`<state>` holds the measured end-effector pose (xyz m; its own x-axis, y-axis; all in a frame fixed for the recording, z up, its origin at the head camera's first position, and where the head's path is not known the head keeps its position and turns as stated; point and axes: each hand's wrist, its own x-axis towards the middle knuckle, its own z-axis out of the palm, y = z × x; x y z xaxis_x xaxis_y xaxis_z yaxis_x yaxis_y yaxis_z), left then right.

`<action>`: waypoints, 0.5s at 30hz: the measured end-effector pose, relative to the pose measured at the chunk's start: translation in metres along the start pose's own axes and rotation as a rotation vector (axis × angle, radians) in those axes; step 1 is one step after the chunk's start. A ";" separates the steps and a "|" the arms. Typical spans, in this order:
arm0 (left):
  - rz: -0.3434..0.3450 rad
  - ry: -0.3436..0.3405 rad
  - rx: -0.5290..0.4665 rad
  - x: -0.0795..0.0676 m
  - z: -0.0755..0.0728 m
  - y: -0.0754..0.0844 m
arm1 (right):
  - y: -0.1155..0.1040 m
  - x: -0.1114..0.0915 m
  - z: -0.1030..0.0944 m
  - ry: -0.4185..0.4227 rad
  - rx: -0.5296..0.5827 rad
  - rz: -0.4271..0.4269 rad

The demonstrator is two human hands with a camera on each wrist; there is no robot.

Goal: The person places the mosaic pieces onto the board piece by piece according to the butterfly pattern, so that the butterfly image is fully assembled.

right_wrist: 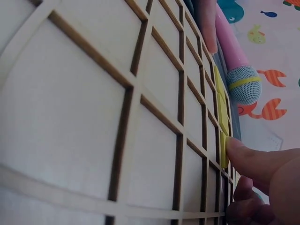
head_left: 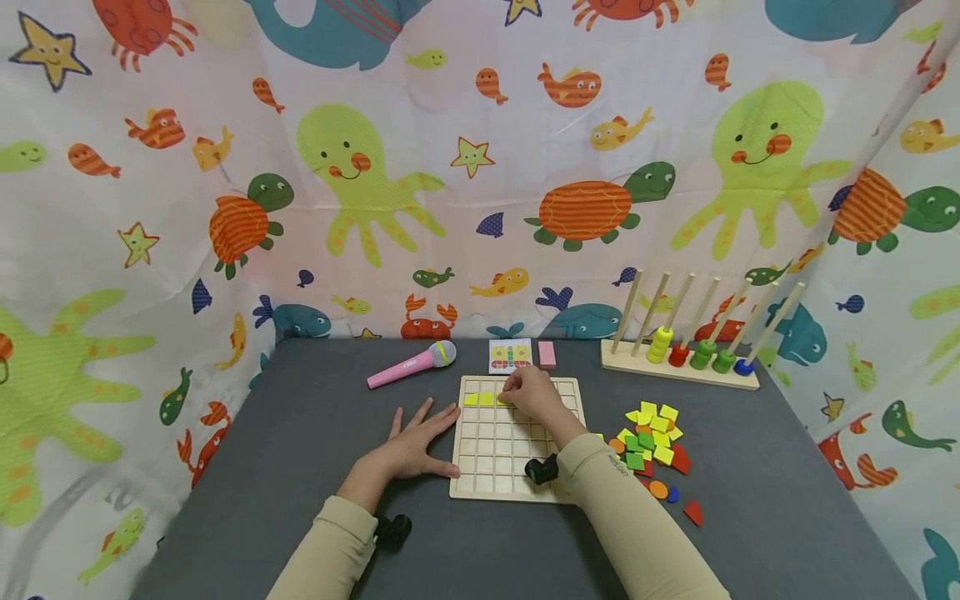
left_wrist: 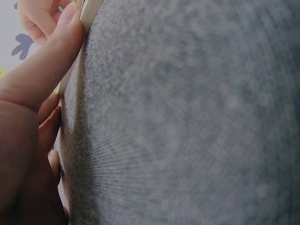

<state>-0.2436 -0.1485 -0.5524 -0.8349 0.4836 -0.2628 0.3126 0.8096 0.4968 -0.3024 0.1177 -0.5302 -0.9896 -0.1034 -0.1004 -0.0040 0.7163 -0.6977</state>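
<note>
A wooden grid board [head_left: 487, 483] lies flat on the dark table. Two yellow square tiles [head_left: 478, 399] sit side by side in cells near its far left corner. My right hand [head_left: 536, 396] reaches over the board and pinches another yellow square tile [right_wrist: 224, 149] at the cell just right of those two; the thumb shows against it in the right wrist view. My left hand [head_left: 408, 446] has its fingers spread, with thumb and fingertips touching the board's left edge. In the left wrist view the left thumb [left_wrist: 51, 56] rests along the board's side.
Beyond the board lie a picture card [head_left: 510, 356] and a pink block [head_left: 547, 355]. A pink toy microphone [head_left: 412, 364] is at back left. Loose coloured shapes [head_left: 652, 437] are piled on the right, before a peg stand [head_left: 678, 369] with rings. A printed curtain [head_left: 465, 292] hangs behind.
</note>
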 end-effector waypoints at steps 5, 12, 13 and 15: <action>-0.004 -0.002 0.016 0.001 0.000 0.000 | 0.000 -0.001 -0.002 -0.006 -0.007 0.002; -0.013 0.003 0.022 0.000 0.000 0.001 | -0.002 -0.009 -0.010 -0.021 0.008 -0.028; -0.015 0.005 0.024 0.000 -0.001 0.002 | -0.002 -0.010 -0.012 -0.022 0.008 -0.031; -0.018 0.005 0.025 -0.002 -0.002 0.004 | -0.002 -0.015 -0.017 -0.020 0.009 -0.039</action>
<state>-0.2421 -0.1470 -0.5486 -0.8427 0.4673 -0.2673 0.3088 0.8263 0.4710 -0.2905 0.1298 -0.5150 -0.9856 -0.1452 -0.0867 -0.0416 0.7051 -0.7079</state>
